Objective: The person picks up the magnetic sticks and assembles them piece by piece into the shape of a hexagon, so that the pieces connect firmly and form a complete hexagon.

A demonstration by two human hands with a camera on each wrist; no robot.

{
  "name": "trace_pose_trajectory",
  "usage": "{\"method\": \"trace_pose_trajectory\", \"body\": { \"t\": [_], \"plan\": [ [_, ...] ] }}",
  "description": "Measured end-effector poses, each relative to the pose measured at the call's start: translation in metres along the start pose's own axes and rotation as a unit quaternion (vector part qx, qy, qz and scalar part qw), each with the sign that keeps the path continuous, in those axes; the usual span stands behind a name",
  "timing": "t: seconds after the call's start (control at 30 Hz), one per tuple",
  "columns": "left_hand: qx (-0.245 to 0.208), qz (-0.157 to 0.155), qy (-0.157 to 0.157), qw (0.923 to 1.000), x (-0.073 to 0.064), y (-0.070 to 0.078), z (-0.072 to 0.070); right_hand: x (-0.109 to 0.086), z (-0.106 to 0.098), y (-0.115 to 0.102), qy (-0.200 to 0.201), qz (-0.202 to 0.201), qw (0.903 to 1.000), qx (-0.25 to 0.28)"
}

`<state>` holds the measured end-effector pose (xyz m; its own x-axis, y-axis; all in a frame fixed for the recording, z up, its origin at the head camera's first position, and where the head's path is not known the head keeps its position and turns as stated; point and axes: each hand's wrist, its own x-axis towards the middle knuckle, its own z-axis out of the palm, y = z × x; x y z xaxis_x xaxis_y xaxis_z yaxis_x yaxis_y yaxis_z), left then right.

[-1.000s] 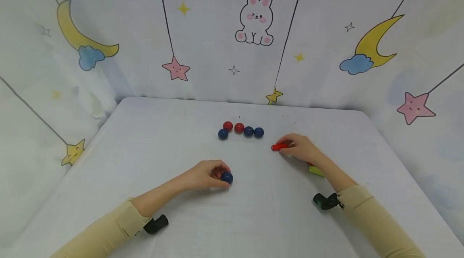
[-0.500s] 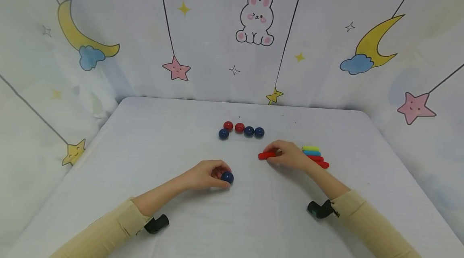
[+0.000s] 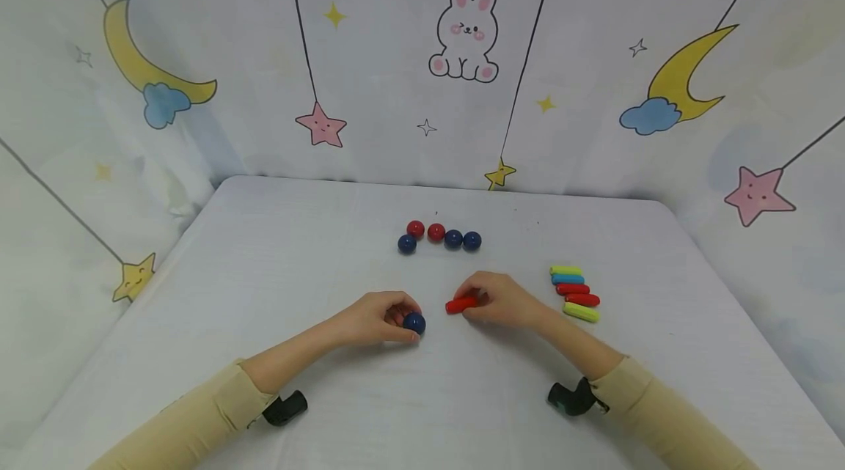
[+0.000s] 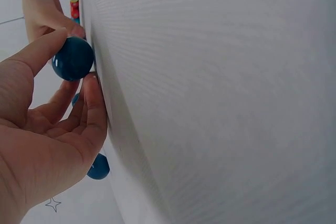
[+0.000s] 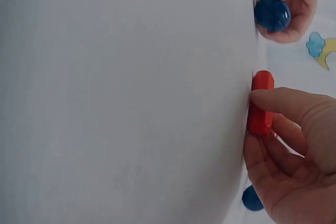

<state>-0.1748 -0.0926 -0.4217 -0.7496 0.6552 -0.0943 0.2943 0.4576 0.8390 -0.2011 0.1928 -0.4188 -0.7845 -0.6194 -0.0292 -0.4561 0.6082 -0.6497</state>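
Red stick [image 3: 459,306] in right grip [image 3: 502,298], end outside

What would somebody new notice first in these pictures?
Probably the shiny blue ball pinched in the left fingers and the bright red stick in the right fingers, close together. Behind them sit five red and blue balls, and five colorful sticks lie off to the right. A winking bunny decorates the backdrop.
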Motion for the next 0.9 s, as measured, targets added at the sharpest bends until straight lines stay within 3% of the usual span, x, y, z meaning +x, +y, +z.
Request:
{"method": "trace_pose_trajectory", "body": {
  "t": [0.6,0.9],
  "plan": [
    [-0.011,0.006,0.003,0.9999,-0.001,0.001,-0.001,0.008,0.015,-0.034,-0.017,-0.055,0.9983,0.005],
    [0.000,-0.006,0.008,0.9999,-0.001,0.000,0.000,0.008,0.007,-0.029,-0.007,-0.038,0.9993,0.000]
  ]
}}
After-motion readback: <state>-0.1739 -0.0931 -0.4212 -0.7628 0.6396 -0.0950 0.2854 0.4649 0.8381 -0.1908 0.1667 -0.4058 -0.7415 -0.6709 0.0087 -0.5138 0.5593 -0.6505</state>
